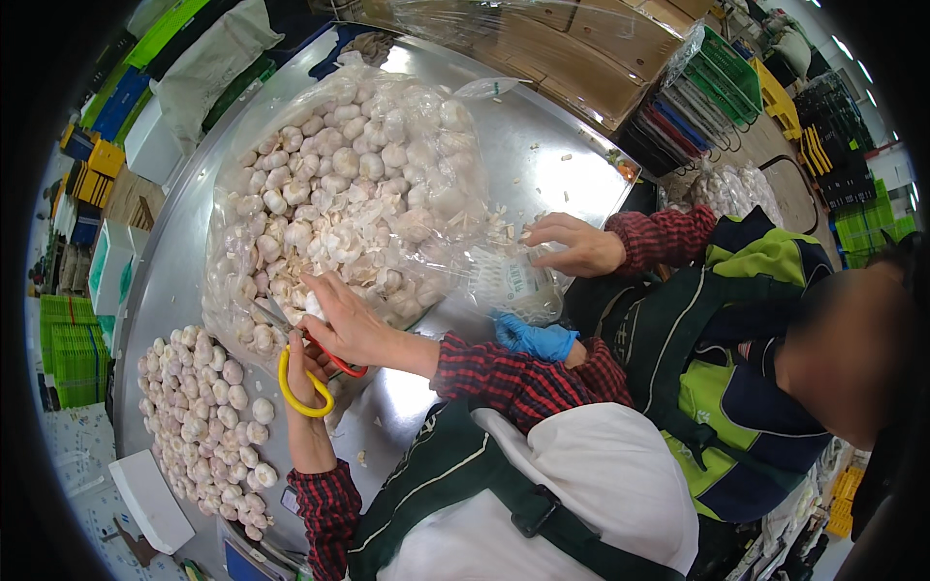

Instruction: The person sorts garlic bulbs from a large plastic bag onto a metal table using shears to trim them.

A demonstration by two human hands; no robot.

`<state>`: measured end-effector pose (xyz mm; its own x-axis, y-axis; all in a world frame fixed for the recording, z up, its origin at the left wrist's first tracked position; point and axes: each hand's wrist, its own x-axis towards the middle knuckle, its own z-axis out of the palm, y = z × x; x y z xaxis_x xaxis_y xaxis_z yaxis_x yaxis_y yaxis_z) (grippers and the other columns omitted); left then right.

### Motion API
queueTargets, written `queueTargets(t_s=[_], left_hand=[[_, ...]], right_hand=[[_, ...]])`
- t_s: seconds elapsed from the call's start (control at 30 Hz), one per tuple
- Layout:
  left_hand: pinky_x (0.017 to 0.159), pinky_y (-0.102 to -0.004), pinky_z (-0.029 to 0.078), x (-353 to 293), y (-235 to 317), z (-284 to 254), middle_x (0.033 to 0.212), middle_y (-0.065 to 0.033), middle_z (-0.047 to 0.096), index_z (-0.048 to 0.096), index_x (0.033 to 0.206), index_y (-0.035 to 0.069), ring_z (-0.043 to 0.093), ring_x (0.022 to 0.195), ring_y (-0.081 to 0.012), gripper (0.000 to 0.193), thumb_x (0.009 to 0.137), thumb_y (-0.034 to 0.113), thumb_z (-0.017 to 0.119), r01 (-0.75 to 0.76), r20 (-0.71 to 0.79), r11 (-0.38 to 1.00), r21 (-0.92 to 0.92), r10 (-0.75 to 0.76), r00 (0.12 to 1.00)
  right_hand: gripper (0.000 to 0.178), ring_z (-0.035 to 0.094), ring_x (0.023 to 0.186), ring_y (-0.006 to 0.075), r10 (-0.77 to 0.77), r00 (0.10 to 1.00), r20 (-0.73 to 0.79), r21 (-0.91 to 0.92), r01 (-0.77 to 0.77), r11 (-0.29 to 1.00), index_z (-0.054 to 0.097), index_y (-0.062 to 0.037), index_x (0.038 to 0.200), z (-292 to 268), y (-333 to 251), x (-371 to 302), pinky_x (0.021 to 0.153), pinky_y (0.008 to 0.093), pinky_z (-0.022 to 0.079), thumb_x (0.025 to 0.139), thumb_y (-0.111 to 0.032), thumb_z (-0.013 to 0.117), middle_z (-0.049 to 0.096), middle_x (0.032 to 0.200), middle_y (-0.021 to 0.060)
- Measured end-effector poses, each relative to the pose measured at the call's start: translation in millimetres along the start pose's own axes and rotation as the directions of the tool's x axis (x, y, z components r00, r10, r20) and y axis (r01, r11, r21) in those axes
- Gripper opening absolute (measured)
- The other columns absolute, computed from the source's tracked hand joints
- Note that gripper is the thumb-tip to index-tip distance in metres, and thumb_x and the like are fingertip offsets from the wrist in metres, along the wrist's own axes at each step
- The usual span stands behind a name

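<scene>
Steel table (pixel 542 145) carries a clear garlic bag (pixel 339 184). At its near edge, left hand (pixel 308 382) grips yellow-handled scissors (pixel 310 373); right hand (pixel 349 324) pinches the plastic taut, apparently for cutting.

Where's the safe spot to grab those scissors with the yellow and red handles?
Take the scissors by the handle loops, coming from the near edge of the table. The blades point away, up and left toward the bag of garlic, so the loops are the blunt, safe end. The left hand is gripping the yellow loop.
</scene>
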<state>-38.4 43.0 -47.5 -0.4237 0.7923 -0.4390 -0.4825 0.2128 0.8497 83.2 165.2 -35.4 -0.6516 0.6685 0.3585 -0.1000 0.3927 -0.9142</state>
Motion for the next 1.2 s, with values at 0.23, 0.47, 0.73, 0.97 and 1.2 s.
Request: queueTargets(t_s=[0.23, 0.47, 0.73, 0.97, 1.2], left_hand=[[0.077, -0.0381, 0.057, 3.7, -6.4, -8.1, 0.112, -0.0176, 0.064, 0.046, 0.132, 0.009, 0.068, 0.090, -0.0252, 0.050, 0.101, 0.046, 0.039, 0.030, 0.022, 1.000, 0.004, -0.030, 0.999], [0.068, -0.0345, 0.058, -12.3, 5.6, 19.9, 0.097, -0.0198, 0.067, 0.045, 0.129, 0.002, 0.069, 0.077, -0.0271, 0.052, 0.099, 0.045, 0.046, 0.040, -0.002, 0.999, -0.027, -0.040, 0.999], [0.065, -0.0343, 0.059, -43.6, 22.1, -13.6, 0.095, -0.0238, 0.068, 0.042, 0.130, 0.001, 0.071, 0.076, -0.0272, 0.046, 0.100, 0.035, 0.048, -0.095, -0.087, 0.995, -0.024, 0.093, 0.992], [0.065, -0.0367, 0.059, -54.8, 24.9, -34.7, 0.094, -0.0211, 0.069, 0.041, 0.134, 0.004, 0.071, 0.075, -0.0274, 0.043, 0.100, 0.032, 0.046, -0.155, -0.151, 0.987, -0.029, 0.149, 0.977], [0.065, -0.0350, 0.059, -62.5, 28.2, -52.7, 0.093, -0.0242, 0.067, 0.041, 0.130, 0.000, 0.070, 0.076, -0.0281, 0.040, 0.100, 0.026, 0.049, -0.213, -0.220, 0.977, -0.022, 0.203, 0.954]], right_hand=[[0.058, 0.049, 0.110, 0.0420, 0.019, 1.000, -0.008, -0.005, -0.019, 1.000, 0.035, 0.0076, 0.135, 1.5, 1.0, -0.2, 0.095, 0.0430, 0.042, 0.089, -0.019, 0.057, 0.046, 0.118, 0.0270], [0.041, 0.057, 0.102, 0.0351, 0.141, 0.990, -0.027, 0.071, -0.139, 0.988, 0.049, 0.0002, 0.122, 7.9, 22.9, -2.8, 0.090, 0.0401, 0.045, 0.086, -0.016, 0.057, 0.056, 0.110, 0.0222], [0.018, 0.065, 0.073, 0.0247, -0.079, 0.996, -0.038, -0.174, 0.071, 0.982, 0.067, -0.0006, 0.076, -11.3, 47.6, 108.6, 0.069, 0.0359, 0.050, 0.083, -0.016, 0.061, 0.067, 0.076, 0.0107], [0.011, 0.068, 0.076, 0.0294, -0.032, 0.921, 0.388, -0.870, 0.377, 0.318, 0.071, -0.0116, 0.081, 68.1, 139.6, 174.8, 0.064, 0.0429, 0.054, 0.076, -0.012, 0.062, 0.068, 0.077, 0.0101], [0.027, 0.067, 0.077, 0.0207, 0.208, 0.921, 0.330, -0.572, 0.020, 0.820, 0.069, -0.0033, 0.105, 14.9, 128.1, 186.5, 0.065, 0.0323, 0.051, 0.082, -0.018, 0.066, 0.071, 0.092, 0.0084]])
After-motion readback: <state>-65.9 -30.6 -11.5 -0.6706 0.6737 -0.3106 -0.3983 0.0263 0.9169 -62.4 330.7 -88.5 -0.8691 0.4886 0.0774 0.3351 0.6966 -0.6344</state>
